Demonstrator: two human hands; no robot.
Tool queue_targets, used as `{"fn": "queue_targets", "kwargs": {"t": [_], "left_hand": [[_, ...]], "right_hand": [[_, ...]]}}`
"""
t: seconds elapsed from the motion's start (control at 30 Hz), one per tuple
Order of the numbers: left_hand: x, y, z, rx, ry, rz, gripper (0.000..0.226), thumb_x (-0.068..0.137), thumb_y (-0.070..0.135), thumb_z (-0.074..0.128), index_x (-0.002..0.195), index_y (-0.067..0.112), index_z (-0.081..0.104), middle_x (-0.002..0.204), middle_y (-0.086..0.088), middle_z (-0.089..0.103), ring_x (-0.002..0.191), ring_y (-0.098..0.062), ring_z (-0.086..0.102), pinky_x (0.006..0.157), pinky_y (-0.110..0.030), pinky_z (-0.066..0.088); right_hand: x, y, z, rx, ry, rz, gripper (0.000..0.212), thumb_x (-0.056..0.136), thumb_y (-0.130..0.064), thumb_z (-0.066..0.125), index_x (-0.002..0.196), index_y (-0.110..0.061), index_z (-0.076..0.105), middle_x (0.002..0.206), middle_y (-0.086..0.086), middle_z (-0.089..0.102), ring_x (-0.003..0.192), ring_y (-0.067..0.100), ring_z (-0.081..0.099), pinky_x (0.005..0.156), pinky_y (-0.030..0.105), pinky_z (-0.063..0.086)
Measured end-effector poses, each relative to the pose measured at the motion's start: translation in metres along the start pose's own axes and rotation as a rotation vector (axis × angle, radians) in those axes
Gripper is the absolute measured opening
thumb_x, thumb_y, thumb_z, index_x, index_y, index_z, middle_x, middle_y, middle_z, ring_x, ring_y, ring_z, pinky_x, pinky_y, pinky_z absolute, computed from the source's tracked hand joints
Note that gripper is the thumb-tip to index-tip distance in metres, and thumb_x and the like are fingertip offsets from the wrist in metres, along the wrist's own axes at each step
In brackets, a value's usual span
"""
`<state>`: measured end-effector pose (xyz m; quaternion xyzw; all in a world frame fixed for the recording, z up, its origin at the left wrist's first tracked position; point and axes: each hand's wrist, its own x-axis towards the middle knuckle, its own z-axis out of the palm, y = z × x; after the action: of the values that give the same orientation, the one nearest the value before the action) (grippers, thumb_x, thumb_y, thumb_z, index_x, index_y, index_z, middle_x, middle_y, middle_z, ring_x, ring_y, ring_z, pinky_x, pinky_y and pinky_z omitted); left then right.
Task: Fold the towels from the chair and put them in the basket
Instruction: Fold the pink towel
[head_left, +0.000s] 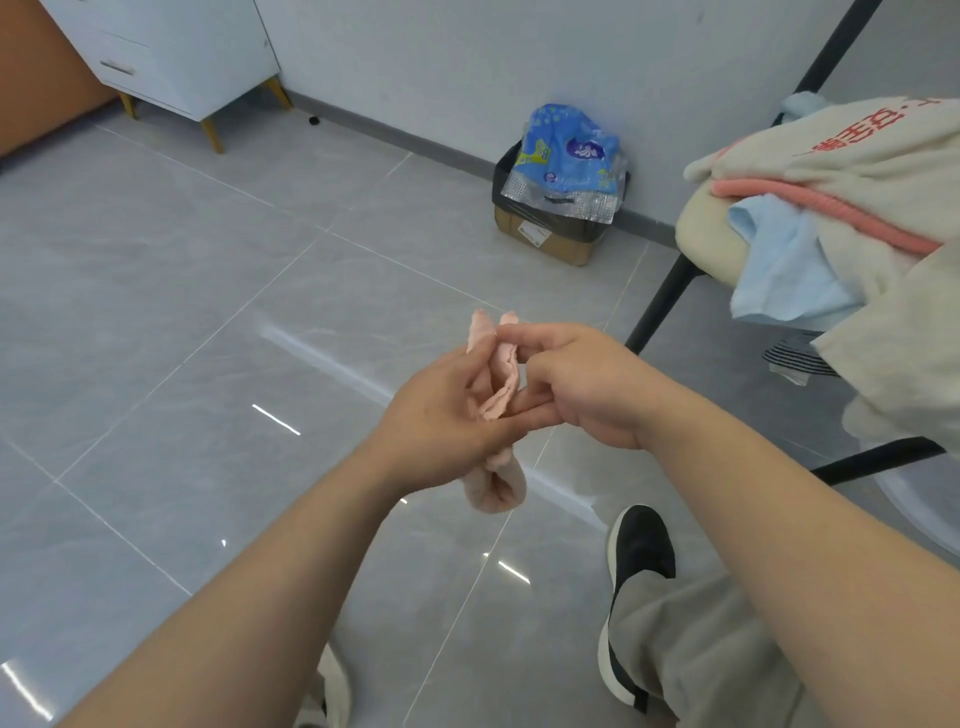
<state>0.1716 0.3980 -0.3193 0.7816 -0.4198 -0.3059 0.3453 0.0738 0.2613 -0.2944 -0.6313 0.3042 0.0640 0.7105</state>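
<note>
A small pale pink towel (497, 480) hangs bunched between both hands above the floor, in the middle of the view. My left hand (441, 421) grips it from the left, with its lower end drooping below the palm. My right hand (582, 384) pinches the upper folds, and two corners stick up past the fingertips. On the chair (698, 231) at the right lies a pile: a cream towel with red print (841, 150), a coral pink towel (831, 210) and a light blue towel (779, 270). No basket is in view.
A cardboard box lined with a black bag (550, 236) stands against the wall, holding a blue plastic package (569, 156). A white drawer cabinet (171, 57) on gold legs stands at the back left. Grey tiled floor lies in front. My black shoe (639, 561) is below.
</note>
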Motion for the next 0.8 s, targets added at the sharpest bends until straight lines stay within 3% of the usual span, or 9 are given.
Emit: {"fn": "queue_targets", "kwargs": {"t": [0.1, 0.2, 0.27, 0.37, 0.47, 0.57, 0.63, 0.7, 0.8], "left_hand": [[0.001, -0.001, -0.002, -0.019, -0.018, -0.028, 0.078, 0.078, 0.017, 0.061, 0.144, 0.051, 0.038, 0.109, 0.02, 0.06, 0.102, 0.002, 0.059, 0.079, -0.016, 0.046], [-0.001, -0.001, -0.003, -0.027, -0.037, -0.016, 0.074, 0.072, 0.019, 0.048, 0.135, 0.057, 0.047, 0.107, 0.019, 0.064, 0.095, 0.001, 0.061, 0.077, -0.022, 0.051], [-0.001, -0.002, -0.003, -0.007, -0.066, 0.003, 0.075, 0.073, 0.013, 0.048, 0.133, 0.058, 0.049, 0.108, 0.022, 0.064, 0.098, -0.002, 0.061, 0.079, -0.024, 0.051], [-0.001, -0.003, -0.001, 0.092, -0.101, 0.049, 0.077, 0.074, 0.014, 0.051, 0.138, 0.057, 0.045, 0.116, 0.03, 0.058, 0.103, -0.004, 0.058, 0.081, -0.024, 0.048], [-0.002, -0.005, 0.0, 0.174, -0.108, 0.094, 0.077, 0.079, 0.012, 0.057, 0.142, 0.053, 0.041, 0.127, 0.027, 0.055, 0.105, -0.008, 0.058, 0.085, -0.034, 0.052], [-0.003, -0.004, -0.001, 0.223, -0.124, 0.135, 0.078, 0.078, 0.019, 0.057, 0.145, 0.054, 0.036, 0.127, 0.024, 0.054, 0.103, -0.011, 0.059, 0.084, -0.036, 0.053], [-0.004, -0.003, 0.0, 0.251, -0.131, 0.158, 0.078, 0.076, 0.027, 0.053, 0.146, 0.054, 0.032, 0.129, 0.023, 0.052, 0.102, -0.012, 0.059, 0.083, -0.035, 0.053], [-0.005, -0.003, 0.001, 0.277, -0.149, 0.167, 0.077, 0.075, 0.027, 0.053, 0.145, 0.053, 0.034, 0.136, 0.024, 0.049, 0.101, -0.013, 0.059, 0.081, -0.034, 0.052], [-0.004, -0.005, 0.004, 0.377, -0.183, 0.173, 0.078, 0.078, 0.02, 0.058, 0.147, 0.048, 0.035, 0.149, 0.027, 0.038, 0.102, -0.016, 0.06, 0.076, -0.032, 0.051]], "right_hand": [[0.002, 0.003, -0.005, -0.138, 0.031, -0.034, 0.062, 0.09, 0.012, 0.045, 0.145, -0.018, 0.046, 0.126, 0.005, 0.066, 0.087, 0.025, 0.075, 0.081, 0.041, 0.061], [0.0, 0.003, -0.011, -0.78, 0.203, -0.222, 0.052, 0.089, -0.002, 0.055, 0.128, -0.034, 0.06, 0.125, -0.015, 0.064, 0.092, 0.012, 0.067, 0.075, 0.031, 0.055], [0.002, 0.008, -0.015, -1.046, 0.281, -0.287, 0.039, 0.088, -0.012, 0.056, 0.116, -0.038, 0.063, 0.115, -0.015, 0.067, 0.089, 0.013, 0.061, 0.074, 0.032, 0.05], [0.007, 0.013, -0.02, -1.138, 0.359, -0.375, 0.02, 0.09, -0.021, 0.057, 0.104, -0.033, 0.065, 0.101, -0.011, 0.064, 0.089, 0.017, 0.059, 0.072, 0.036, 0.05], [0.009, 0.013, -0.025, -1.176, 0.413, -0.475, 0.009, 0.091, -0.031, 0.064, 0.1, -0.03, 0.066, 0.106, -0.009, 0.051, 0.088, 0.016, 0.053, 0.068, 0.035, 0.047], [0.01, 0.012, -0.029, -1.136, 0.382, -0.501, 0.007, 0.088, -0.032, 0.069, 0.094, -0.029, 0.064, 0.108, -0.011, 0.051, 0.085, 0.012, 0.051, 0.07, 0.034, 0.047], [0.011, 0.011, -0.031, -1.099, 0.335, -0.486, 0.006, 0.089, -0.027, 0.069, 0.093, -0.026, 0.064, 0.1, -0.01, 0.058, 0.083, 0.011, 0.053, 0.073, 0.031, 0.045], [0.01, 0.01, -0.032, -1.069, 0.311, -0.447, 0.008, 0.091, -0.023, 0.066, 0.098, -0.026, 0.063, 0.094, -0.009, 0.062, 0.085, 0.012, 0.057, 0.069, 0.026, 0.043], [0.009, 0.011, -0.032, -0.995, 0.261, -0.415, 0.027, 0.092, -0.016, 0.063, 0.114, -0.03, 0.058, 0.096, -0.011, 0.064, 0.082, 0.003, 0.058, 0.067, 0.016, 0.043]]}}
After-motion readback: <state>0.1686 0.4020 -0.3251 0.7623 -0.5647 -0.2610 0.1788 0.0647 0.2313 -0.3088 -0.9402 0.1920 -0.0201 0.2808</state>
